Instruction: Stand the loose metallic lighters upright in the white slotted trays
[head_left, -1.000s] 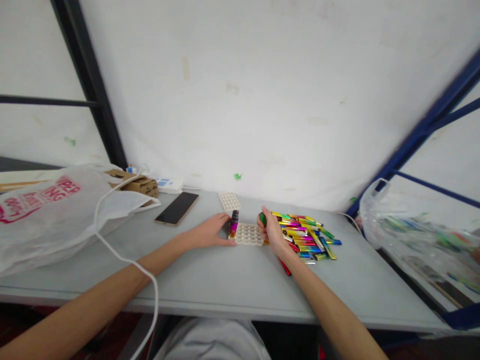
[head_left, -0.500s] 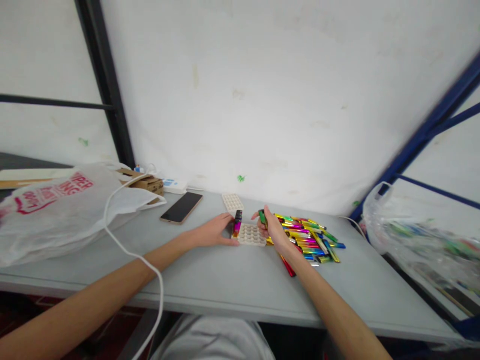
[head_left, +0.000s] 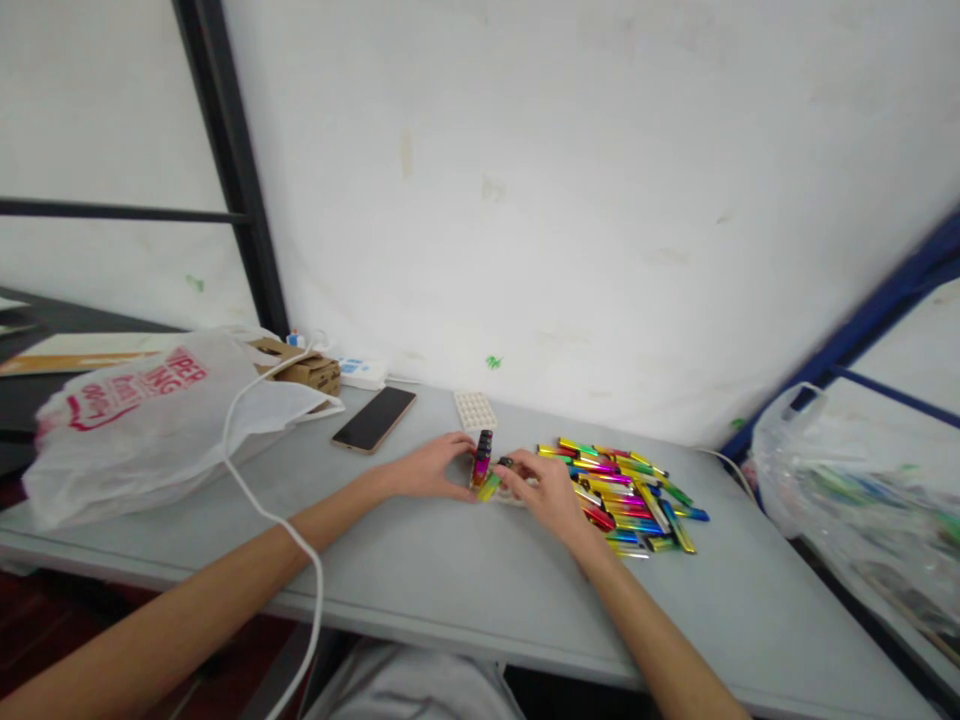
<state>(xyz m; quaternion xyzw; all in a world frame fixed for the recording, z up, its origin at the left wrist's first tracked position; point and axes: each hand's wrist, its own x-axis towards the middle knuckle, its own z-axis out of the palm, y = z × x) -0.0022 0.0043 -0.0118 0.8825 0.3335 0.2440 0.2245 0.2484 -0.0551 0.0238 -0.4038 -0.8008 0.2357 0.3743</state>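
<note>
A small white tray [head_left: 511, 499] with rows of round holes lies on the grey table, mostly covered by my right hand. Several lighters with black tops and shiny purple-and-gold bodies [head_left: 481, 466] stand upright in a row at its left end. My left hand [head_left: 435, 468] spans that end, thumb at the front corner and fingers at the back, gripping the tray. Between the fingertips of my right hand [head_left: 544, 490] is a yellow-green lighter [head_left: 490, 487], tilted, its black top toward my fingers and its lower end beside the standing row.
Many shiny lighters [head_left: 622, 495] lie in a loose pile on the right. A second holed tray [head_left: 475, 410] and a phone [head_left: 375, 418] lie farther back. At left are a plastic bag [head_left: 172, 430], a cardboard box [head_left: 307, 370] and a white cable [head_left: 300, 540]; another bag [head_left: 847, 480] hangs right.
My right hand has moved left from beside the pile to over the tray, bringing the lighter with it. My left hand stays at the tray's left end. The view has shifted slightly.
</note>
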